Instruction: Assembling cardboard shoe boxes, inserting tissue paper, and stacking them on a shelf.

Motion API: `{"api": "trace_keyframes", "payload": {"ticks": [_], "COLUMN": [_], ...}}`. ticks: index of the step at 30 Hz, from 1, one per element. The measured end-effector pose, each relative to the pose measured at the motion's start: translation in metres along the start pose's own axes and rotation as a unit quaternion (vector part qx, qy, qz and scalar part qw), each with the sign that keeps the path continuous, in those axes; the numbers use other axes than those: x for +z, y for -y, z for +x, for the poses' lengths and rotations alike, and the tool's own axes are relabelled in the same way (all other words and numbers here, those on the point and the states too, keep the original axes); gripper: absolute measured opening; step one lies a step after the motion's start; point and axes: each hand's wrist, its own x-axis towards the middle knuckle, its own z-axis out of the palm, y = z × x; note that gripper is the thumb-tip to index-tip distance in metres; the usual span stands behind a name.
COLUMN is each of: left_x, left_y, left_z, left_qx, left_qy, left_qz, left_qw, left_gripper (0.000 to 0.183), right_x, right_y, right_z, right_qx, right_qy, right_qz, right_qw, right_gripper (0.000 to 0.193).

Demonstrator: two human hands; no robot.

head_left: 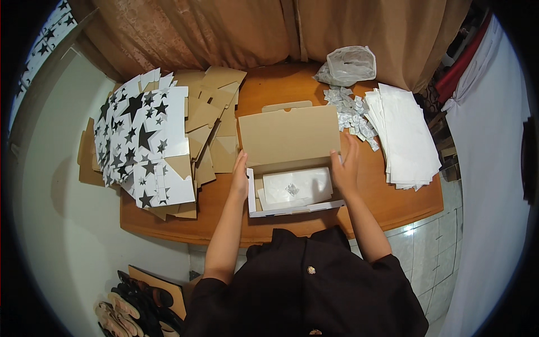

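Note:
An open cardboard box [289, 135] stands in front of me on the table, white outside and brown inside, its lid raised and leaning back. Inside lies a folded white sheet or flat packet [310, 184] with a small grey diamond-shaped patch on it; whether that patch is printed or a separate piece I cannot tell. My left hand [240, 173] grips the box at its left side, near the lid's hinge. At the right side my right hand [346, 171] holds the box, thumb on the lid's edge and fingers pointing up along the outside.
Flattened star-patterned cartons [147, 146] are stacked on the left, with brown ones [216, 121] beside them. Small silvery sachets [353, 115] lie spilled before a clear plastic bag [351, 64]. A pile of white sheets [407, 137] sits at the right of the wooden table [224, 216].

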Motion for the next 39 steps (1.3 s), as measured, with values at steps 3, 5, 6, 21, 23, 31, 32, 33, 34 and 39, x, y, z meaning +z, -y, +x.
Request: {"api": "trace_keyframes", "payload": {"ticks": [3,5,6,21,23,31,32,33,34,39], "left_x": [0.006,0.006,0.008,-0.036,-0.034,0.012,0.013,0.015,0.016,0.016], "left_y": [0.014,0.018,0.020,0.024,0.041,0.075,0.079,0.080,0.080,0.079], "left_z": [0.018,0.028,0.029,-0.086,-0.108,-0.117,-0.117,-0.115,-0.112,-0.111], "left_qx": [0.071,0.112,0.111,0.349,0.413,0.468,0.468,0.468,0.469,0.475], "left_qy": [0.008,0.017,0.017,-0.158,-0.084,0.034,0.036,0.025,0.014,0.011], "left_qz": [0.003,-0.086,-0.086,0.356,0.446,0.601,0.600,0.600,0.600,0.598], "left_qw": [0.997,0.990,0.990,0.852,0.789,0.647,0.647,0.648,0.648,0.646], "left_gripper": [0.050,0.041,0.041,0.030,0.021,0.028,0.028,0.025,0.022,0.017], "right_x": [0.009,0.013,0.013,-0.089,-0.090,-0.066,-0.061,-0.058,-0.058,-0.064], "right_y": [-0.032,-0.048,-0.053,-0.012,-0.009,0.057,0.055,0.052,0.051,0.049], "right_z": [0.003,0.001,0.000,-0.065,-0.072,-0.079,-0.081,-0.081,-0.080,-0.082], "right_qx": [0.139,0.212,0.168,0.041,0.033,-0.052,-0.055,-0.058,-0.056,-0.066], "right_qy": [-0.062,-0.070,-0.062,0.074,0.078,0.207,0.228,0.246,0.243,0.272], "right_qz": [0.153,0.279,0.368,0.253,0.202,-0.161,-0.194,-0.225,-0.226,-0.207], "right_qw": [0.976,0.934,0.912,0.964,0.976,0.963,0.953,0.941,0.942,0.938], "right_gripper": [0.052,0.053,0.050,0.041,0.032,0.040,0.047,0.055,0.055,0.062]}}
